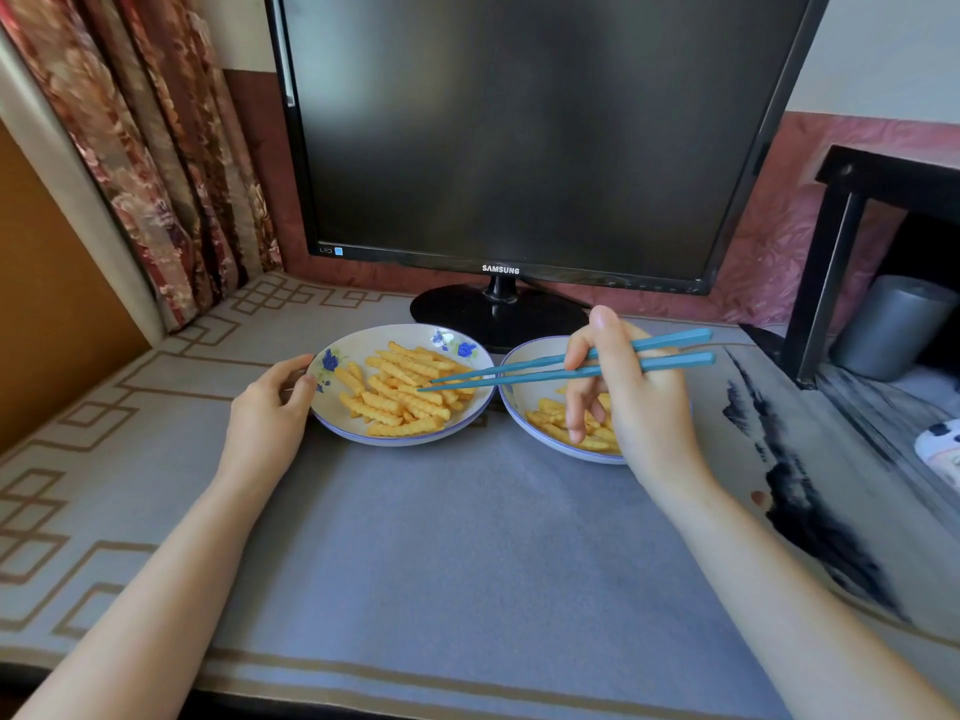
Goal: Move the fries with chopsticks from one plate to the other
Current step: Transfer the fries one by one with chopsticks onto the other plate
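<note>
Hiding much of the right plate (519,402) and its fries, your right hand (634,397) holds the chopsticks (545,368) nearly level, tips leftward over the left plate's fries (400,392), while your left hand (270,407) grips that plate's (332,407) rim.

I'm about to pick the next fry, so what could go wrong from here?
1. The chopsticks have their tips slightly apart over the heaped fries; a crinkled fry may slip out.
2. The left plate and right plate almost touch; a fry could drop at the rims.
3. The right hand hides part of the right plate.
</note>
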